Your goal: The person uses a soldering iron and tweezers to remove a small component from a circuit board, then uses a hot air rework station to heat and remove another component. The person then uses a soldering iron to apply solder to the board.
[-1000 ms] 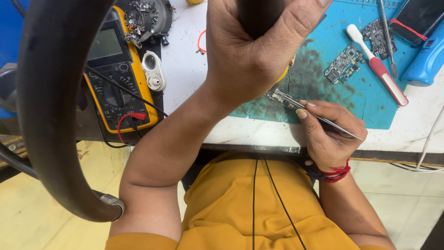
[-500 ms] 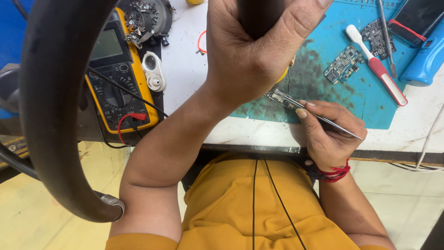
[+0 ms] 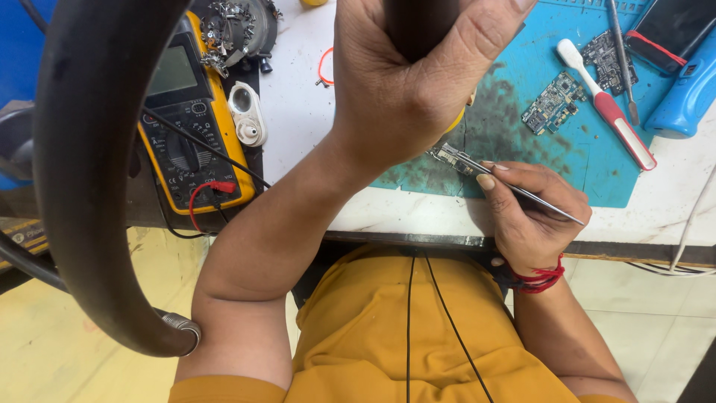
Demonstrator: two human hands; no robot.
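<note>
1. Nothing has shifted much since the earlier frame: both your hands sit where they were, and only the thick black curved hose (image 3: 82,164) at far left has edged slightly.
2. Beside that hose, a yellow-cased multimeter with black and red leads (image 3: 186,119) lies on the worktop (image 3: 298,112), with a small white oval loupe (image 3: 247,113) just to its right.
3. Your left hand (image 3: 410,82) is raised above the worktop, its fingers clenched round a dark cylindrical handle (image 3: 421,22); the tool's tip is hidden, so you cannot tell what it touches.
4. Below that hand, a small narrow circuit board (image 3: 455,158) lies on the stained teal work mat (image 3: 522,134), near its front edge.
5. Your right hand (image 3: 533,216) rests at the mat's edge, fingers pinching slim metal tweezers (image 3: 522,192) whose tips reach that board.
6. Further right on the mat lie a green circuit board (image 3: 553,102) and a red-and-white toothbrush (image 3: 608,104).
</note>
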